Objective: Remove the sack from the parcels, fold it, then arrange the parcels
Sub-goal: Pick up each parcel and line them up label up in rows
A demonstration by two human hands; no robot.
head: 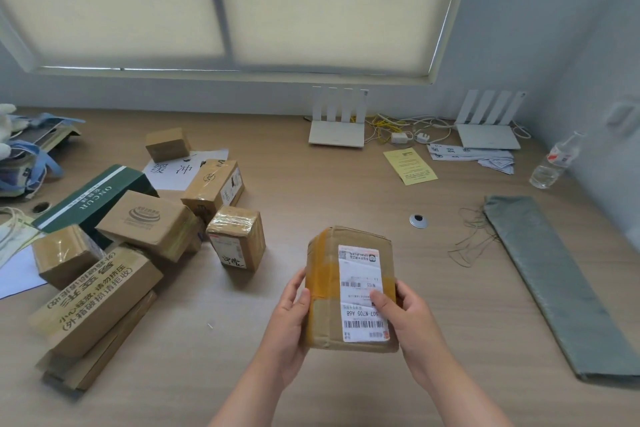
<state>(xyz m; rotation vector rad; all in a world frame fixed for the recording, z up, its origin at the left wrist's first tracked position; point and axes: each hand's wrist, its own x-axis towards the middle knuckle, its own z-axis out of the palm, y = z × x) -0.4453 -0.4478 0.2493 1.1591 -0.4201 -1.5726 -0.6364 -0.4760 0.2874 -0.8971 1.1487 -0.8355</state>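
Both hands hold a brown cardboard parcel with yellow tape and a white shipping label (pixel 323 274) over the pale wooden tabletop (pixel 242 340), near its front middle. The left hand (pixel 291 315) has its grip curled round the parcel's left edge. The right hand (pixel 405 319) has its grip closed on the right edge, with the thumb lying on the label. A folded grey-green woven sack (pixel 550 284) lies flat on the tabletop's right side, well apart. A heap of other brown cardboard parcels (pixel 149 229) sits at the left, against a dark green carton (pixel 93 198).
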